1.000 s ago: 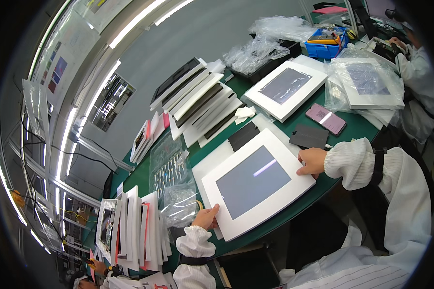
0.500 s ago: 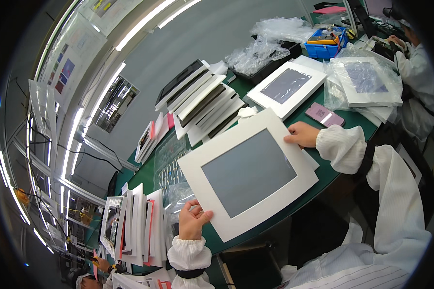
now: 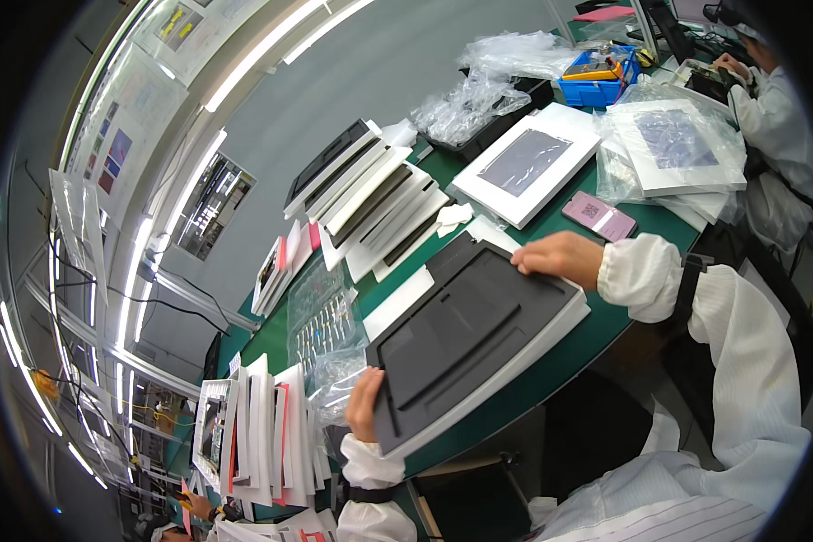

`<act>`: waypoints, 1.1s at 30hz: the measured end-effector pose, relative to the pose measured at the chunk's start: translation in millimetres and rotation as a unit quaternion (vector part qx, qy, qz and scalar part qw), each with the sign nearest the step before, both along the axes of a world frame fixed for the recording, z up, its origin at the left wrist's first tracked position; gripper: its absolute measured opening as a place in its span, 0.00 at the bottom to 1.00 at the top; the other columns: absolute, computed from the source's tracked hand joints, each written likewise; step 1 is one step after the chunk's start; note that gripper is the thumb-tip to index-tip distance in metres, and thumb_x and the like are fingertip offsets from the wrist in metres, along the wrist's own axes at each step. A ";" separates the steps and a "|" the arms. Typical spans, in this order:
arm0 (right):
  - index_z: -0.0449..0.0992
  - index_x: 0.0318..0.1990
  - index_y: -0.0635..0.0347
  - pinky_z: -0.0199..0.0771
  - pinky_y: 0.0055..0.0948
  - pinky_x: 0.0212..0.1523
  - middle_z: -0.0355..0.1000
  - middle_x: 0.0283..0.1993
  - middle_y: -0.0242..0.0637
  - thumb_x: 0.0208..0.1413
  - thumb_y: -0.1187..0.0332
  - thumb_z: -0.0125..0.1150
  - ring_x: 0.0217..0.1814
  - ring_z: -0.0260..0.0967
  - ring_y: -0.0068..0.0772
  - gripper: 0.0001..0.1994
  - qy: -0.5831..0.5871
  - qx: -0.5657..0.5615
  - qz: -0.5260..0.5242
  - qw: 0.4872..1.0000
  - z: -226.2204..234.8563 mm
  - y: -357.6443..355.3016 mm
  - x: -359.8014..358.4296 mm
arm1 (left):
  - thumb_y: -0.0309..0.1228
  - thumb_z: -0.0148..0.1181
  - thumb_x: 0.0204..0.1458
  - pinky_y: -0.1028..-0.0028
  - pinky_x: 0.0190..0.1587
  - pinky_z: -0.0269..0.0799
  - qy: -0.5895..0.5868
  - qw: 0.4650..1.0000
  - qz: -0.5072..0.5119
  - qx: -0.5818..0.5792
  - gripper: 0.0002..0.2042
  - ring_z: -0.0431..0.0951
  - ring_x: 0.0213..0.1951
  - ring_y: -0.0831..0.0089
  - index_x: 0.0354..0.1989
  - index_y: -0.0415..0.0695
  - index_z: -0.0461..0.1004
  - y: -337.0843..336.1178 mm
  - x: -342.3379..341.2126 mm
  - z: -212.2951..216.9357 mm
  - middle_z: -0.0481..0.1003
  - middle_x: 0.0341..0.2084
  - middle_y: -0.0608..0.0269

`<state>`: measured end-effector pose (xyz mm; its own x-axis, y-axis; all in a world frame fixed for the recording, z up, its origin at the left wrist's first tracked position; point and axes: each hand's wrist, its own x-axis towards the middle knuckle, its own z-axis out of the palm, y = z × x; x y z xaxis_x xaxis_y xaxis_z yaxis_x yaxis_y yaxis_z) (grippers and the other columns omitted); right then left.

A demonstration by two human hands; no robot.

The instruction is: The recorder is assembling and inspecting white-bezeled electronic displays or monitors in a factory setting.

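Framed panel [image 3: 465, 339], head view: above your green table [image 3: 565, 361]; grey wall [image 3: 379, 68], strip lights [image 3: 266, 54] behind. Black recessed back faces up, white edge showing. Your left hand [image 3: 364, 406] grasps its left end; your right hand [image 3: 565, 258], its right.

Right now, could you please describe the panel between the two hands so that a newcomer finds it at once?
Start at the green table and go to its near edge, where the left hand and the right hand hold the panel at opposite ends. Its upper face is dark and recessed, while the white-framed display farther back lies screen up.
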<state>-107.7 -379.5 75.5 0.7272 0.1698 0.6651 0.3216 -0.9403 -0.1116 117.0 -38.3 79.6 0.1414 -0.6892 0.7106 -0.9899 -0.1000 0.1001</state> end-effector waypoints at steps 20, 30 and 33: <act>0.66 0.31 0.61 0.71 0.28 0.37 0.63 0.38 0.37 0.32 0.80 0.59 0.43 0.66 0.37 0.14 0.153 -0.152 -0.046 0.975 -26.4 28.6 1.2 | 0.11 0.55 0.32 0.66 0.46 0.66 -0.009 0.965 0.178 0.193 0.29 0.68 0.44 0.54 0.49 0.44 0.65 -9.2 16.2 -25.1 0.68 0.40 0.51; 0.71 0.34 0.62 0.68 0.36 0.39 0.72 0.31 0.43 0.41 0.79 0.57 0.38 0.69 0.45 0.09 0.243 0.153 -0.067 0.955 -13.6 69.9 124.1 | 0.33 0.64 0.40 0.67 0.45 0.67 0.190 0.962 0.102 0.169 0.16 0.72 0.41 0.56 0.40 0.43 0.75 -140.0 42.7 -42.7 0.74 0.37 0.51; 0.70 0.33 0.64 0.69 0.37 0.39 0.72 0.31 0.44 0.40 0.80 0.57 0.38 0.70 0.45 0.10 0.255 0.069 -0.073 0.962 -19.5 76.1 133.4 | 0.35 0.64 0.40 0.66 0.43 0.68 0.246 0.938 0.118 0.214 0.16 0.73 0.40 0.56 0.39 0.45 0.76 -149.5 45.8 -54.0 0.74 0.35 0.50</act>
<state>25.7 -303.4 56.0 0.9743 -0.0221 0.2244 0.0585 -0.9362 -0.3465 162.8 -187.8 25.7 0.5635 -0.8052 0.1847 -0.7801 -0.4451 0.4396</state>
